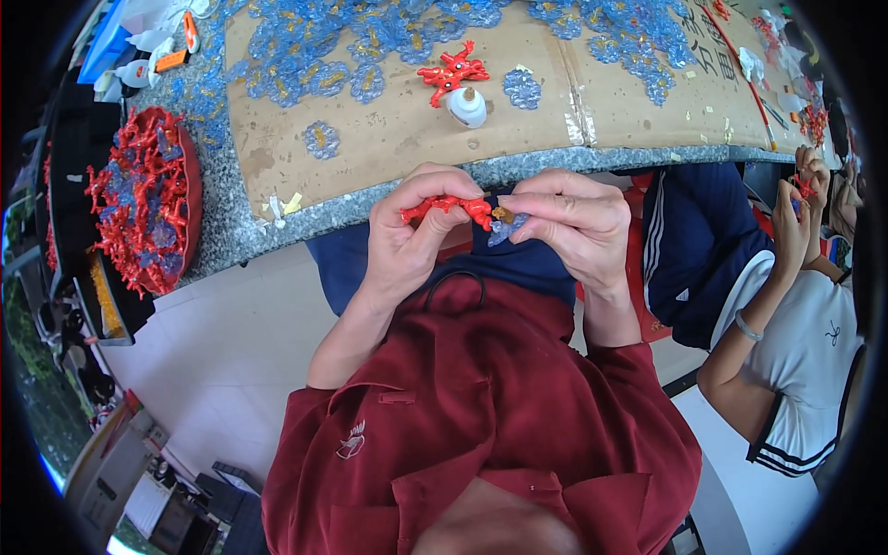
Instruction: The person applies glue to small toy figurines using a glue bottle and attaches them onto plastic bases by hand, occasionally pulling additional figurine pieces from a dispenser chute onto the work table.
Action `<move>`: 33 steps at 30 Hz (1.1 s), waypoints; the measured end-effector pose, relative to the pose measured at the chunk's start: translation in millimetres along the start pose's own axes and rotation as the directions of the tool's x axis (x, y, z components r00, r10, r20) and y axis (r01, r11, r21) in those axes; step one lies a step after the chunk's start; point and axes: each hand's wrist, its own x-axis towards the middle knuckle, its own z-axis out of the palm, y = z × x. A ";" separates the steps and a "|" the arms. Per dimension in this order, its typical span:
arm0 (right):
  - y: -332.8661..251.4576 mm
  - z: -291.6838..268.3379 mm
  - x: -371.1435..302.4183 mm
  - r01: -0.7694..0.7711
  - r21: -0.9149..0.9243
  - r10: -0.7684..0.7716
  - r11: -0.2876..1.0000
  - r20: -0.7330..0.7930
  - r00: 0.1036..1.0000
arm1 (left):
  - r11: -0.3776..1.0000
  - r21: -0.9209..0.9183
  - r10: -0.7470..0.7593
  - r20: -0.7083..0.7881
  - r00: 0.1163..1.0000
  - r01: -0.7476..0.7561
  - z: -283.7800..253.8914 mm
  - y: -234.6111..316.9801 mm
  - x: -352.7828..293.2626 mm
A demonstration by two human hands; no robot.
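Pinching: figurine (478, 214), left hand (407, 239); blue piece (505, 229), right hand (588, 227)

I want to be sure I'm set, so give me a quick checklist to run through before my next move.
1. Red figure secure: ok, pinched in your left hand.
2. Blue piece secure: ok, held in the fingertips of your right hand.
3. Figure and piece touching: cannot tell; their ends are very close, and the contact is too small to make out.
4. Bottle near: ok, it looks within reach on the cardboard, ahead of your hands.
5. Cardboard free of scraps: not ok, a yellowish scrap lies by its near left corner.
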 end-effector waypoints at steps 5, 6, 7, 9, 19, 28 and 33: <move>-1.9 -0.6 2.2 0.047 -0.078 -0.044 0.996 0.032 0.999 | 0.989 0.137 0.061 0.005 0.998 -0.061 0.8 3.4 0.3; -1.8 -0.6 2.1 0.047 -0.079 -0.045 0.996 0.035 0.998 | 0.983 0.164 0.083 0.006 0.996 -0.083 1.7 4.9 0.4; -1.2 -0.4 1.0 0.022 -0.067 -0.020 0.998 0.028 0.999 | 0.976 0.192 0.105 0.008 0.994 -0.104 2.2 6.0 0.3; -0.8 0.7 -1.5 -0.003 -0.056 0.005 0.998 0.025 1.000 | 0.970 0.212 0.117 0.015 0.993 -0.117 2.1 7.8 0.4; -1.3 10.1 -8.7 -0.032 -0.050 0.029 0.998 -0.061 0.998 | 0.926 0.263 0.266 0.049 0.963 -0.270 0.9 2.7 3.0; -11.5 18.3 -6.4 0.112 -0.174 -0.131 0.978 -0.097 0.987 | 0.973 0.028 0.226 0.083 0.971 -0.229 -5.0 -8.6 4.1; -13.9 19.4 -7.3 0.189 -0.269 -0.219 0.944 -0.085 0.972 | 0.963 -0.060 0.269 0.104 0.957 -0.264 -5.5 -12.3 6.9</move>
